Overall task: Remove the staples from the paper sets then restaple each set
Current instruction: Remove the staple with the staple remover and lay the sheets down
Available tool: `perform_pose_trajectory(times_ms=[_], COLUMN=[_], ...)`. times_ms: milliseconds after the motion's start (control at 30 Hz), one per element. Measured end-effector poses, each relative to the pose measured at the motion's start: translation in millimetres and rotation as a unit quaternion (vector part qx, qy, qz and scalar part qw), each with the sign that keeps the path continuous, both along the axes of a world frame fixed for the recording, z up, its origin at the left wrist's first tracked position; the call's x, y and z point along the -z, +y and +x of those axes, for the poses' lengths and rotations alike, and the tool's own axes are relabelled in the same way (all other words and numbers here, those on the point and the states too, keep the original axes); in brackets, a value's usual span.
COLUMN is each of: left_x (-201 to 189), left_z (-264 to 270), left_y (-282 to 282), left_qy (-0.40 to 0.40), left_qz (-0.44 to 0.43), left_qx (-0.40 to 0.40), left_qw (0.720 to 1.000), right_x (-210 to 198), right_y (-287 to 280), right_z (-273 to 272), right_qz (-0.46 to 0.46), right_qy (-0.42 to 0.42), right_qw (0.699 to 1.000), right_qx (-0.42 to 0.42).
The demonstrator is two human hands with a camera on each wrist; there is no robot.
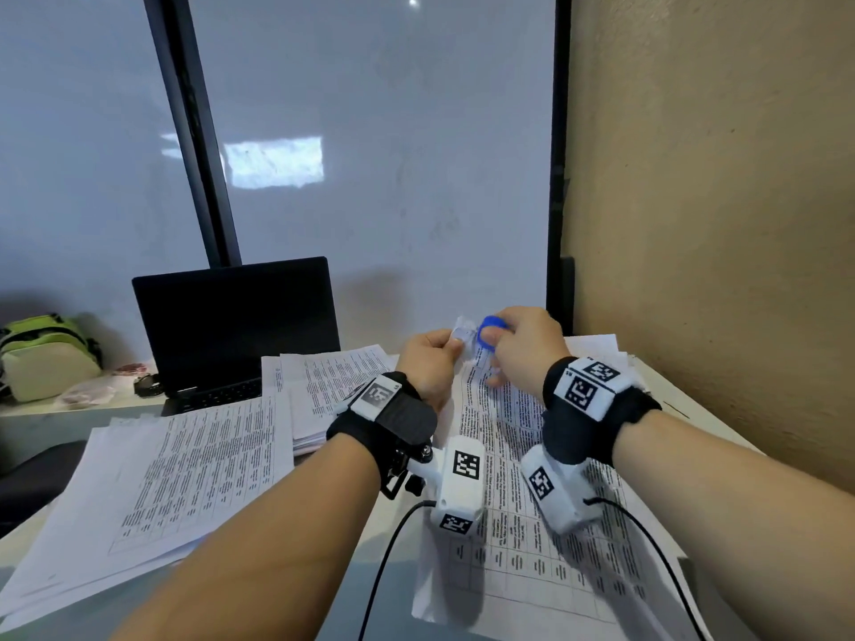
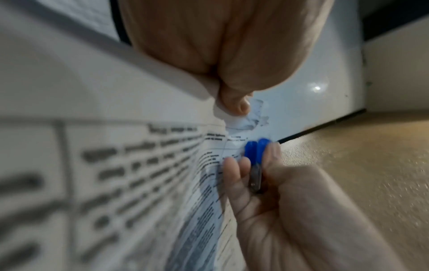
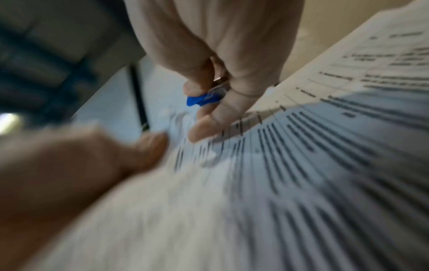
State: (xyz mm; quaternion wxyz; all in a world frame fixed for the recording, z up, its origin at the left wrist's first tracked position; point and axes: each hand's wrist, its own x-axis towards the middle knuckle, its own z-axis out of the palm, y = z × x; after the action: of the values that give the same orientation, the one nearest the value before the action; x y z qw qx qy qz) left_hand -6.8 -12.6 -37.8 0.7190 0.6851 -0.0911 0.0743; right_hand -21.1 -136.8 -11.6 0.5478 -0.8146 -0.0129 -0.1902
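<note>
Head view shows both forearms reaching toward the centre of the frame, each wrist wearing a black strap with white tracking-marker blocks. The left hand pinches the crumpled top corner of a white printed paper set between thumb and curled fingers, lifting that corner off the desk. The right hand, just beside it, curls its fingers round a small blue-handled metal staple remover, which sits against the lifted corner. The rest of the set lies on the pale desk surface at lower centre, running under both wrists.

Left of it, in the lower left of the frame, lies a second sheaf of white printed papers, and a further stack of printed sheets sits at centre, behind the left wrist. A black open laptop stands at centre left before a frosted glass partition. A lime-green and cream bag rests at the far left edge. A tan textured wall fills the right side.

From the left wrist view, the blue grips and grey metal body of the remover show between the right fingers, touching the paper at its torn, wrinkled corner. The right wrist view is blurred; the blue tool shows below the knuckles.
</note>
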Motion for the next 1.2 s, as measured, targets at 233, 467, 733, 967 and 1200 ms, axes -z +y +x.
perform_pose_trajectory(times_ms=[233, 467, 733, 967, 1200], left_x=[13.1, 14.0, 17.1, 10.5, 8.1], left_z=[6.6, 9.4, 21.7, 23.8, 17.1], left_y=[-13.2, -36.9, -31.9, -17.7, -10.8], left_qy=[0.01, -0.012, 0.021, 0.009, 0.001], left_qz=[0.047, 0.203, 0.244, 0.238, 0.189], left_qx=[-0.021, -0.055, -0.13, -0.158, -0.147], left_qw=[0.999, 0.977, 0.961, 0.958, 0.971], right_x=[6.8, 29.3, 60.9, 60.1, 71.0], right_y=[-34.0, -117.2, -182.9, -174.3, -148.0], right_z=[2.7, -2.6, -25.0, -17.5, -13.6], right_qz=[0.023, -0.126, -0.353, -0.395, -0.445], right_qy=[0.075, 0.155, 0.324, 0.322, 0.328], right_qw=[0.997, 0.975, 0.867, 0.853, 0.833], right_qx=[-0.027, 0.096, 0.134, 0.117, 0.036])
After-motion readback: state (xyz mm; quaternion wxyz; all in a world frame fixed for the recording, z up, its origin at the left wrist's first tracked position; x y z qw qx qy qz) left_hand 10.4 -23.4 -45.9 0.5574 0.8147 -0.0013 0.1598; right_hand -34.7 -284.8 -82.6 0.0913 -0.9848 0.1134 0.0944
